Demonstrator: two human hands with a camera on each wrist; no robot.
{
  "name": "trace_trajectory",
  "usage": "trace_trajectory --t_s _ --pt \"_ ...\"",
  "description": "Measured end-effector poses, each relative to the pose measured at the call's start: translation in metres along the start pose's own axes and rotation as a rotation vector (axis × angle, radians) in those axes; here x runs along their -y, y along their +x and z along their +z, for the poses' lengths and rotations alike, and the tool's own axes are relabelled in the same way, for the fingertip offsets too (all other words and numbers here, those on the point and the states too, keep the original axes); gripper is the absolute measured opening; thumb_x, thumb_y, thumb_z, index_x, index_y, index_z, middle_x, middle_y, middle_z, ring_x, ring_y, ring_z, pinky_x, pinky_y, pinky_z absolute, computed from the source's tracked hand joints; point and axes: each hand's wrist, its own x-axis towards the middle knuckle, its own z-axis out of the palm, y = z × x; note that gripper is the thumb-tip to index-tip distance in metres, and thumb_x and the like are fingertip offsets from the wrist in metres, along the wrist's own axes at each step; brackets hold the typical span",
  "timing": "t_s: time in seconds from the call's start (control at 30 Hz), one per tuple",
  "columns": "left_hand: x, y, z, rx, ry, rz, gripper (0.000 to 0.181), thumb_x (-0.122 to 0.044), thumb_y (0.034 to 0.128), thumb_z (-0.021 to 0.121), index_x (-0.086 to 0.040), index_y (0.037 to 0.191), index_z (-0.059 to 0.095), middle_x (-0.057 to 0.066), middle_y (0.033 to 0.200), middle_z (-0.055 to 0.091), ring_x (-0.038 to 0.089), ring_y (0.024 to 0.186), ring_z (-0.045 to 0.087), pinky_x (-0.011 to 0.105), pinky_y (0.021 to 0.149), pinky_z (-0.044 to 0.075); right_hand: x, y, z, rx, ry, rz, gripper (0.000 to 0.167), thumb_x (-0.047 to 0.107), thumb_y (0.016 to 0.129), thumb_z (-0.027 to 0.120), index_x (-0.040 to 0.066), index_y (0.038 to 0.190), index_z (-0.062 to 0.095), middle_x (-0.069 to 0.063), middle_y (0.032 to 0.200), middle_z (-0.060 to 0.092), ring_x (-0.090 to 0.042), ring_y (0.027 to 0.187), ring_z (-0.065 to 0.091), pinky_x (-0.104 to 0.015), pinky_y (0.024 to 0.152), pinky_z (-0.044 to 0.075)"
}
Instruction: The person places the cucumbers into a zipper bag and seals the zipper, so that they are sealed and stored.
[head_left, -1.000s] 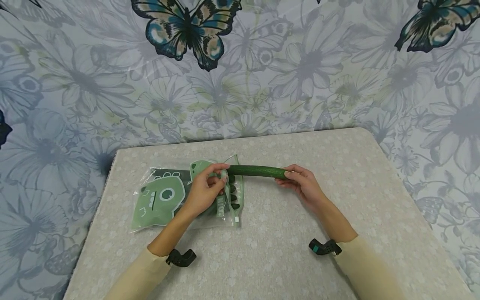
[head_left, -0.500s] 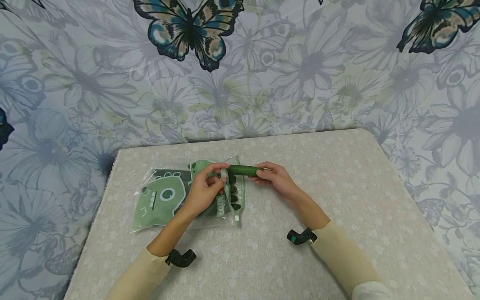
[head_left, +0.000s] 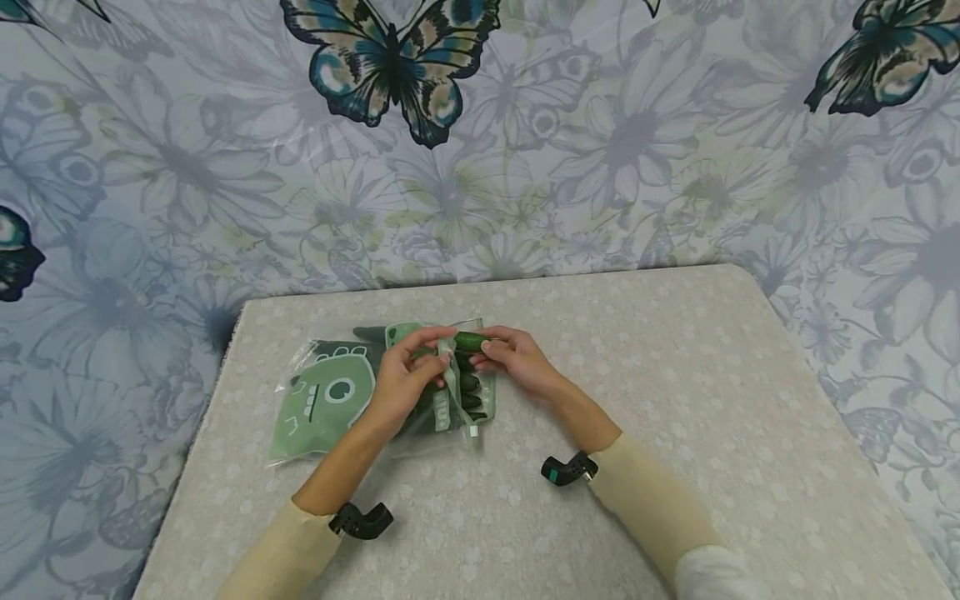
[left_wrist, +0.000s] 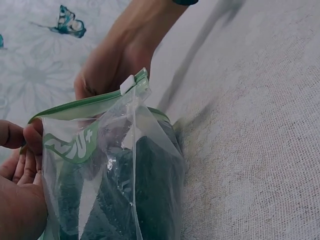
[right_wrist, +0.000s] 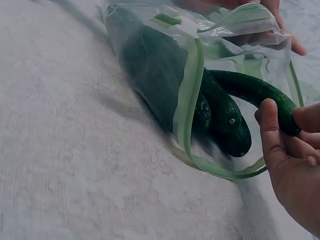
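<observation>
A clear zip bag (head_left: 322,408) printed with a green cartoon face lies on its side, its open mouth to the right. My left hand (head_left: 408,375) pinches the upper edge of that mouth between thumb and fingers. In my right hand (head_left: 525,362) the end of a cucumber (right_wrist: 255,90) is gripped; most of its length is inside the bag. Several other cucumbers (right_wrist: 225,112) lie in the bag with their ends toward the opening. The left wrist view shows the white zip slider (left_wrist: 127,85) at one end of the green zip strip.
The bag rests on a table (head_left: 675,358) with a pale patterned cloth. Behind the table's far edge hangs a flowered backdrop (head_left: 600,150) with butterflies. A black wrist camera (head_left: 362,521) sits on the left wrist, another camera (head_left: 568,469) on the right.
My right hand has moved left, pushing the cucumber into the bag until only its end shows outside. The left hand keeps its hold on the bag's edge.
</observation>
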Motion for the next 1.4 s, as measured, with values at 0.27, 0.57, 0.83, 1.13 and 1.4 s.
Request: trace_trajectory --t_s 0.27,0.57,0.83,1.13,1.4 --pt "0.003 0.0 0.0 -0.008 -0.006 -0.023 0.039 -0.008 0.106 0.065 -0.007 0.145 0.064 0.006 0.132 0.048 0.006 0.073 0.062 0.026 0.071 0.06 -0.002 0.002 -0.001 -0.14 -0.354 -0.066 0.034 0.015 0.11 0.063 -0.001 0.139 0.068 -0.025 0.118 0.078 -0.03 0.097 0.08 -0.037 0.088 0.067" --pt "0.001 0.002 0.005 -0.002 -0.021 -0.029 0.041 -0.008 0.1051 0.066 -0.006 0.146 0.063 0.005 0.127 0.047 0.007 0.073 0.061 0.025 0.07 0.059 -0.005 0.006 0.014 -0.329 -0.584 -0.182 0.028 0.024 0.103 0.075 0.008 0.125 0.08 -0.011 0.106 0.083 -0.023 0.088 0.08 -0.033 0.081 0.066" --pt "0.0 0.002 0.008 -0.001 -0.04 -0.031 0.041 -0.007 0.1049 0.065 -0.005 0.145 0.064 0.004 0.128 0.047 0.008 0.073 0.06 0.024 0.069 0.059 -0.001 0.004 0.025 -0.244 -0.586 -0.092 0.033 0.013 0.108 0.064 0.008 0.141 0.068 -0.012 0.124 0.08 -0.029 0.113 0.078 -0.042 0.097 0.065" --pt "0.006 0.002 0.009 0.0 0.0 -0.054 0.043 -0.01 0.1052 0.068 -0.001 0.147 0.061 0.004 0.122 0.049 0.006 0.073 0.062 0.025 0.07 0.061 0.012 -0.024 -0.002 -0.113 -0.636 -0.033 0.035 0.019 0.112 0.057 0.009 0.145 0.065 -0.006 0.131 0.078 -0.026 0.12 0.074 -0.045 0.101 0.061" --pt "0.011 0.003 0.015 0.068 0.132 -0.004 0.038 -0.01 0.1068 0.066 -0.009 0.145 0.063 0.017 0.128 0.055 0.01 0.072 0.069 0.029 0.071 0.064 0.021 -0.065 -0.041 -0.073 -0.631 0.003 0.038 0.025 0.112 0.06 0.006 0.144 0.066 -0.008 0.13 0.077 -0.027 0.114 0.074 -0.032 0.093 0.06"
